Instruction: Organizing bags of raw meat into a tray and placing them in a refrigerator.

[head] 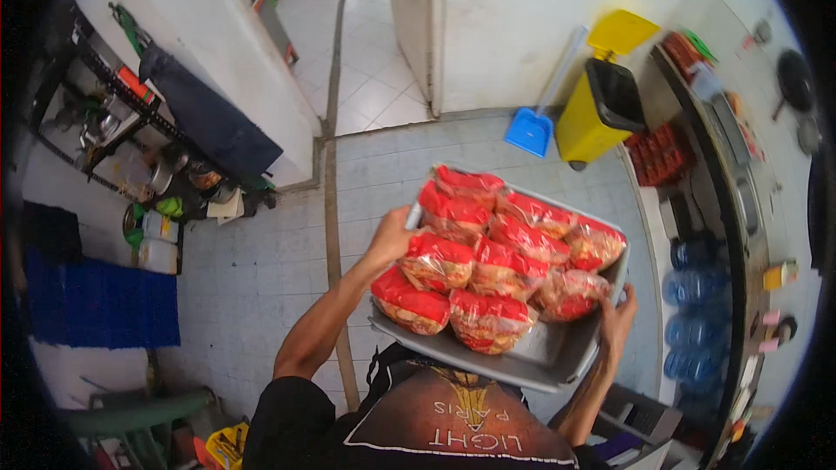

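Observation:
A grey plastic tub [548,362] is held up in front of my body, tilted in the view. Several clear bags with red printed tops [493,320] fill most of it, and yellowish food shows through the plastic. My left hand [394,235] grips the tub's left side near its far corner. On the right side, my right hand [617,316] is closed around the rim. The tub's near right corner shows its bare bottom. Fingers beneath the rim are partly hidden on both hands.
An open doorway [372,98] lies ahead; a strip runs along the floor through it. A blue dustpan [530,130] and a yellow bin [591,111] stand by the wall. Along the right runs a counter [712,143] with blue water bottles [695,326] underneath. Shelving [98,163] is at left.

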The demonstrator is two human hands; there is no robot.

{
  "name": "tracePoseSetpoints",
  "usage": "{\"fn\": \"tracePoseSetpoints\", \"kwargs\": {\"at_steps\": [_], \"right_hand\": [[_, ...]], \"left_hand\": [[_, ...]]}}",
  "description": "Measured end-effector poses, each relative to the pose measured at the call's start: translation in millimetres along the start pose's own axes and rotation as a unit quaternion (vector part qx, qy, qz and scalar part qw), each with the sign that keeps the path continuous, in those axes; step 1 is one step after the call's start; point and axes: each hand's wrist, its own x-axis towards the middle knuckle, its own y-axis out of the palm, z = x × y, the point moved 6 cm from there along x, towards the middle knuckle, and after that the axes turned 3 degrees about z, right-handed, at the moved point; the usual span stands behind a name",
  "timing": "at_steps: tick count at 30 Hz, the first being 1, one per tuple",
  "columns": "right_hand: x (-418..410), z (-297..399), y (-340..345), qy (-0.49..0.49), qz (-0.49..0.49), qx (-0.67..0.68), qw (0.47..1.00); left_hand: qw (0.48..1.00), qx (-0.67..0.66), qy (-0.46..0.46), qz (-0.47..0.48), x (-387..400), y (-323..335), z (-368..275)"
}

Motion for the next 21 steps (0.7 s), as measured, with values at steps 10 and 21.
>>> {"fn": "tracePoseSetpoints", "kwargs": {"at_steps": [10,21], "right_hand": [[105,-25,79,-0.275,0.064,-0.026,0.959],[95,32,75,-0.184,0.172,-0.039,0.967]], "left_hand": [[0.981,0.007,0.020,-0.192,-73,7,36],[0.966,-0.003,-0.062,-0.249,-149,33,9]]}}
